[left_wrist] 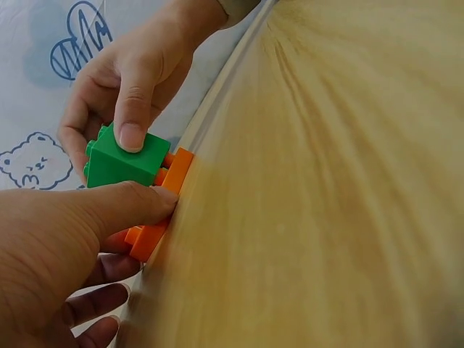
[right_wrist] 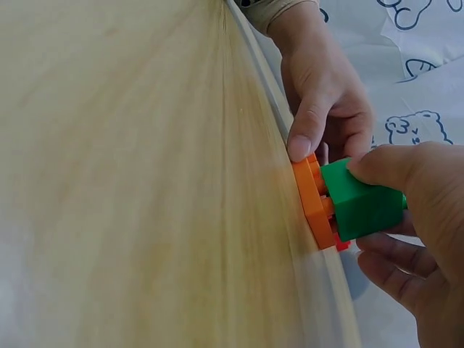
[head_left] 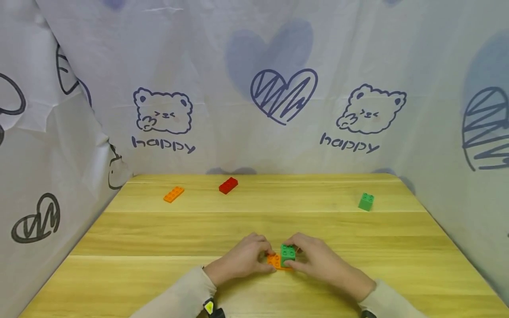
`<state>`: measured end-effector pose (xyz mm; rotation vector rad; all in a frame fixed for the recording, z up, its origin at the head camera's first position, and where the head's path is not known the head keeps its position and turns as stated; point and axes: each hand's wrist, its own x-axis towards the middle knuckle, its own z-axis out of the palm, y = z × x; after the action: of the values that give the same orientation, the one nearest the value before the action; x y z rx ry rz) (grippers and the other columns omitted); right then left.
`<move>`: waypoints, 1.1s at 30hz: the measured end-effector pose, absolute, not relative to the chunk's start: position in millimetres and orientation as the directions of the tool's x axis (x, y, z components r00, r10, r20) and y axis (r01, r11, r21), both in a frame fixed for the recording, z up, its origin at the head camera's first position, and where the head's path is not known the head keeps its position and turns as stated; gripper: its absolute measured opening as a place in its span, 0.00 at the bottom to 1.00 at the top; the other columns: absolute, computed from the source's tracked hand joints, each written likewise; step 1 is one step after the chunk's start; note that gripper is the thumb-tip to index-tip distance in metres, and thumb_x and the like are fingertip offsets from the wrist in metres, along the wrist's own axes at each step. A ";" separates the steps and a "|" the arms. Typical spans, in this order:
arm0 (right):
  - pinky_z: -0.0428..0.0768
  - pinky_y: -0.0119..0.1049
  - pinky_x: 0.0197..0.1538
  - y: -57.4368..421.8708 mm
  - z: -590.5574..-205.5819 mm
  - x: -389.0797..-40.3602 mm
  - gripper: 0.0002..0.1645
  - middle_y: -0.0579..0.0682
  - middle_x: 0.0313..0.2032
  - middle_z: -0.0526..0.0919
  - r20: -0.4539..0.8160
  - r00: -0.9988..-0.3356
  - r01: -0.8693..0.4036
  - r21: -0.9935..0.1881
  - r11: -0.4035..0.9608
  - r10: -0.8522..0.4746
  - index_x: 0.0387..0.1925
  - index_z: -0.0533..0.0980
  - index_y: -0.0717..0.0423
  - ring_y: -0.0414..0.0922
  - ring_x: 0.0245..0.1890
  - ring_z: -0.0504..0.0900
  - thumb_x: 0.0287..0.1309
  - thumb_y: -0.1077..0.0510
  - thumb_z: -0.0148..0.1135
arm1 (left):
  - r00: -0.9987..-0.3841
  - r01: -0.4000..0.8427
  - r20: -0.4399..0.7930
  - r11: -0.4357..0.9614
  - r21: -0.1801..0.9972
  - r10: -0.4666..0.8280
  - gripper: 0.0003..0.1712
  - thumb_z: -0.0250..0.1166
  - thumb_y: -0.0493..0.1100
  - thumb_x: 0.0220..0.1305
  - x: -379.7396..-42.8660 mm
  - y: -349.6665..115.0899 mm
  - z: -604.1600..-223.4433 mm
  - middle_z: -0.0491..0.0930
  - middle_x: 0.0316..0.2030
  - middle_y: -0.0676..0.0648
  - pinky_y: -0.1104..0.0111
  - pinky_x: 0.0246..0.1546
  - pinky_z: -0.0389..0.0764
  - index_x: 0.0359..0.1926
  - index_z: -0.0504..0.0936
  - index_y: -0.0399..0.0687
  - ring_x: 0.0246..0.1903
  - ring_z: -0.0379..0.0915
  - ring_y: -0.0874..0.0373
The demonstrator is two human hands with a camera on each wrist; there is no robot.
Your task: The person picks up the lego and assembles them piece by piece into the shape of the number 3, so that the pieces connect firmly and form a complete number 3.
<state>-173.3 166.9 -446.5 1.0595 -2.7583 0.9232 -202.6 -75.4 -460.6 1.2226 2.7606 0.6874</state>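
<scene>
At the near middle of the table, my left hand [head_left: 248, 257] pinches a flat orange toy brick [head_left: 273, 260] between thumb and fingers. My right hand [head_left: 320, 259] grips a square green toy brick [head_left: 287, 255] over the orange brick's right part. In the left wrist view, the right thumb presses one side of the green brick [left_wrist: 130, 161], and orange studs show between it and the orange brick [left_wrist: 180, 170]. A gap at the studs also shows in the right wrist view, where the green brick [right_wrist: 366, 203] stands slightly tilted to the orange one [right_wrist: 312, 199].
Toward the back left of the wooden table [head_left: 222, 225] lies another flat orange brick [head_left: 173, 194]. A red brick [head_left: 228, 185] lies near the back edge, and a second green brick [head_left: 366, 202] stands at the back right. Printed white cloth [head_left: 222, 115] hangs behind and at both sides.
</scene>
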 end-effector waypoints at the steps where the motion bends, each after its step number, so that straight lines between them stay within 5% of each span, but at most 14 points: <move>1: 0.80 0.32 0.44 166.4 -446.2 -172.8 0.22 0.37 0.45 0.79 0.246 -0.763 -0.628 -0.505 0.593 -0.598 0.53 0.75 0.48 0.34 0.41 0.78 0.62 0.43 0.65 | -0.688 0.694 0.136 0.591 0.412 0.713 0.16 0.74 0.54 0.55 -202.6 -75.5 -460.3 0.77 0.38 0.58 0.71 0.42 0.71 0.40 0.85 0.51 0.40 0.67 0.63; 33: 0.80 0.32 0.43 165.0 -452.9 -169.9 0.21 0.41 0.43 0.82 0.231 -0.809 -0.555 -0.606 0.570 -0.541 0.49 0.78 0.51 0.36 0.39 0.80 0.56 0.49 0.71 | -0.698 0.682 0.130 0.597 0.423 0.704 0.16 0.74 0.54 0.54 -201.3 -74.9 -459.7 0.77 0.37 0.59 0.72 0.40 0.70 0.39 0.85 0.52 0.38 0.65 0.64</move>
<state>-169.9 165.0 -452.9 0.9650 -2.7660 1.0786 -201.3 -74.9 -459.7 1.1993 2.7620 0.6973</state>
